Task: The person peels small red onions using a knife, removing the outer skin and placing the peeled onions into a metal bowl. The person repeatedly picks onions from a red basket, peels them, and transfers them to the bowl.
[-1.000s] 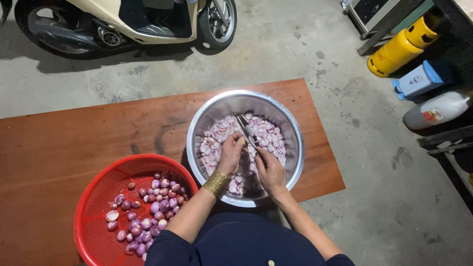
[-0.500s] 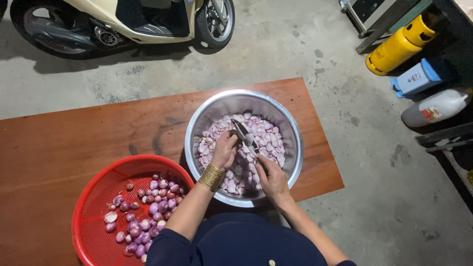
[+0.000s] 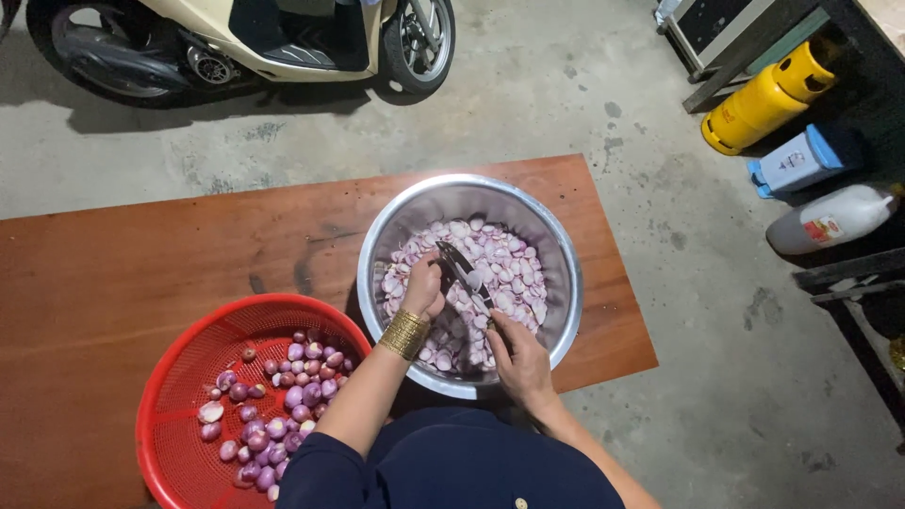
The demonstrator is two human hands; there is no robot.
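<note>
Concrete floor (image 3: 528, 104) surrounds a low reddish-brown wooden counter (image 3: 170, 254); a parked scooter (image 3: 264, 38) stands beyond its far edge, and a yellow gas cylinder (image 3: 764, 99), a blue-and-white container (image 3: 801, 160) and a white plastic jug (image 3: 830, 219) lie well apart to the right.

Head view, work area: a round stainless-steel bowl (image 3: 556, 273) sits on the counter's right half, filled with peeled pale-purple shallot pieces (image 3: 514, 269). A round red plastic mesh basket (image 3: 179, 377) sits just beside it on the left, holding unpeeled purple shallots (image 3: 283, 396).

Head view, hands: the left hand (image 3: 424, 287), with a gold bracelet (image 3: 405, 333) at the wrist, is inside the bowl with fingers curled together, pinching a small item that appears to be a single shallot; the item itself is hidden by the fingers. The right hand (image 3: 518, 363) is over the bowl's near rim, fingers pressed around the handle of a dark-bladed knife (image 3: 467, 273).

Key relation: the knife's long axis runs from the right hand up and to the left, with its tip ending just beside the left hand's fingertips. The pinched item therefore lies ahead and to the left of the right hand, at the blade end. The left hand is nearer to the basket.
</note>
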